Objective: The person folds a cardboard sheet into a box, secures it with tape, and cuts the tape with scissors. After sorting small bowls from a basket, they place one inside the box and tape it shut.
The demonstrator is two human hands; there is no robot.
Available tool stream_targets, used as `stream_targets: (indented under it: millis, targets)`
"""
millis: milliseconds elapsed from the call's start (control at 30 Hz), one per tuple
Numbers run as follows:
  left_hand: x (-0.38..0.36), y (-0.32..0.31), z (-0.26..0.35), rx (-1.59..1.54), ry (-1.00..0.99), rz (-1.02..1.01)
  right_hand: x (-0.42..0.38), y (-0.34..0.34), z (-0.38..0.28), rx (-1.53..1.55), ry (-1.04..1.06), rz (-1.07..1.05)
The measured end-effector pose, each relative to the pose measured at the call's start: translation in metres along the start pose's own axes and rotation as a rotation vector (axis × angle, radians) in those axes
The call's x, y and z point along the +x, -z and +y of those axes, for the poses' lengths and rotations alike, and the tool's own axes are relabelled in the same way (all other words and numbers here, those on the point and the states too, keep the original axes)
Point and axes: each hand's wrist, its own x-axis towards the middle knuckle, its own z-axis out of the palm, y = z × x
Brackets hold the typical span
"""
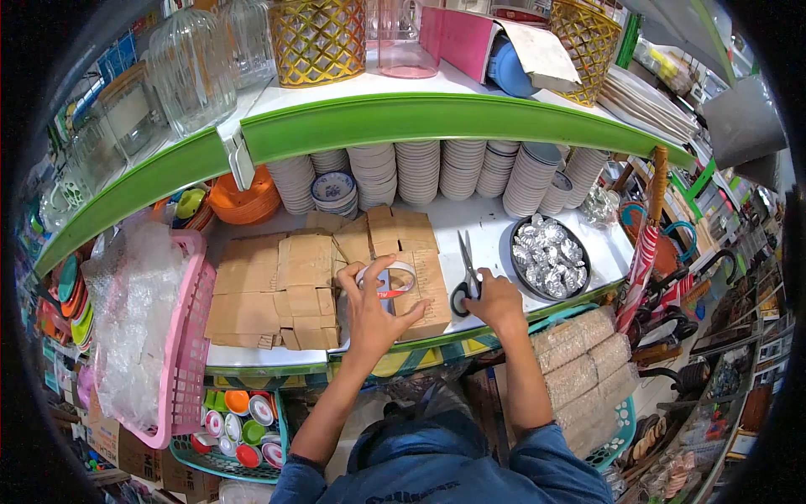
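My left hand (375, 312) is above the cardboard, its fingers curled round a roll of tape (410, 270) with a pale rim. A small label with red print shows by the roll, partly hidden by my fingers. Beneath lie flattened brown cardboard boxes (243, 290), spread across the white shelf. To the right, my right hand (497, 301) closes on the black handles of a pair of scissors (468, 256). The blades point away from me, close together, over the shelf surface.
Stacked small bowls (417, 172) line the back. A round dark tray (550, 257) holds silvery wrapped pieces. A pink basket (180, 336) with bubble wrap stands left, and bubble-wrapped bundles (588, 370) lie right. A green-edged shelf (361, 126) with glassware overhangs the work area.
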Motion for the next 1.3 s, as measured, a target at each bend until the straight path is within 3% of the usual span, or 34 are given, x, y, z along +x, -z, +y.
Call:
stream_targets:
  millis: [67,200,267,300,367,400,500,667,933,1300]
  targets:
    - [-0.001,-0.001,-0.001,0.001,0.011,-0.009,0.003,0.006,-0.002,-0.064,0.019,-0.105]
    - [-0.002,0.0,0.0,0.016,0.003,-0.01,0.009,0.015,0.01,-0.036,0.099,-0.072]
    - [-0.002,0.001,0.0,0.006,0.007,-0.014,0.019,0.018,0.022,0.326,0.074,-0.3]
    - [-0.002,0.001,-0.001,-0.013,0.004,-0.017,0.018,0.019,0.02,0.326,0.077,-0.3]
    - [-0.001,0.002,-0.001,-0.03,0.002,-0.017,0.017,0.023,0.017,0.746,0.056,-0.302]
    - [-0.001,0.002,-0.001,-0.029,0.002,-0.021,0.018,0.019,0.011,0.929,0.167,-0.273]
    - [-0.001,0.003,-0.002,-0.015,-0.014,-0.023,0.011,0.022,-0.011,1.081,0.198,-0.226]
    - [-0.002,0.005,-0.007,-0.01,-0.058,-0.026,0.003,0.014,-0.036,0.821,0.209,-0.118]
    - [0.002,0.019,-0.014,-0.176,-0.047,-0.168,0.01,-0.009,-0.028,0.897,0.222,-0.124]
    - [0.0,0.019,-0.015,-0.044,-0.069,-0.157,0.015,-0.014,-0.026,1.013,0.209,-0.202]
